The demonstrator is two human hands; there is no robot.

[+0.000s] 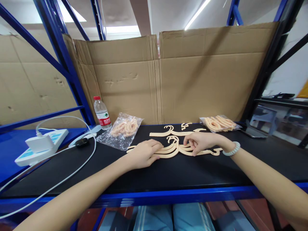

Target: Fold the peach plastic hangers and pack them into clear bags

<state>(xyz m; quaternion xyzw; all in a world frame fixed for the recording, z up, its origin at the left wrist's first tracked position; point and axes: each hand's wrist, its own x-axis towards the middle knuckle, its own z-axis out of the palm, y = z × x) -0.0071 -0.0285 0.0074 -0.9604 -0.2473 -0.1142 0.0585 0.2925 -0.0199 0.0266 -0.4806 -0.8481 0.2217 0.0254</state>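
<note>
Tall cardboard sheets (211, 73) stand behind the black worktop (154, 179), meeting at a narrow gap near the middle, and more cardboard (31, 77) spans the far left. Blue metal posts (56, 41) and slanting braces (31, 39) frame the space; a blue rail (178, 194) edges the front. Overhead, a lit tube (197, 14) crosses the pale ceiling (168, 14). A whitish wall (298, 54) shows at right, reddish floor (89, 219) below

The label (101, 115) on the bottle (98, 104) bears white characters (105, 122) on red, too small to read.
</note>
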